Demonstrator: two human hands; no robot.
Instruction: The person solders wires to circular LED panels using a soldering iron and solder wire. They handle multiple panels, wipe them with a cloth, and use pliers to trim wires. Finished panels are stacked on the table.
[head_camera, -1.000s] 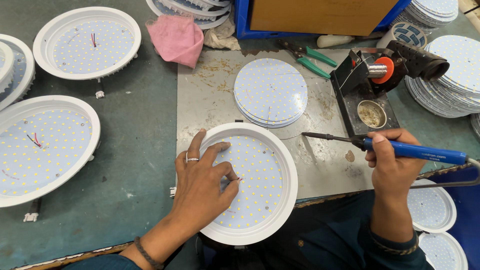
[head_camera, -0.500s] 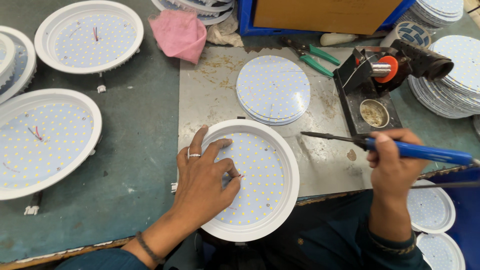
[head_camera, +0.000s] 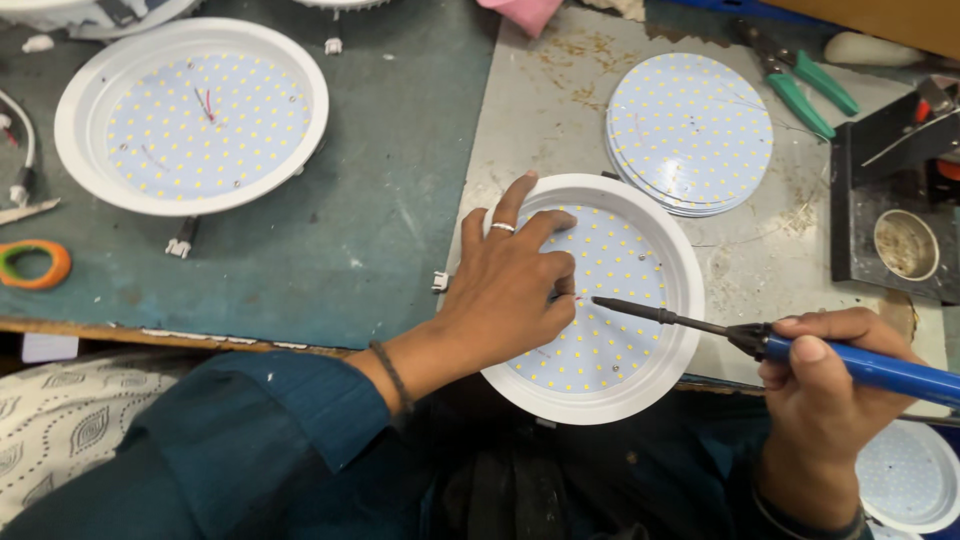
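Head view: round white LED downlight (head_camera: 640, 300) sits at the near edge of the grey bench plate (head_camera: 540, 110). Left hand (head_camera: 505, 290) lies on its LED board, fingers loosely curled, thumb and forefinger pinching thin wires. Right hand (head_camera: 825, 400) is closed around a blue soldering iron (head_camera: 800, 352), tip just beside those wires. Stack of LED discs (head_camera: 690, 130) lies behind, solder stand (head_camera: 895, 230) right, second downlight (head_camera: 190, 115) well left.
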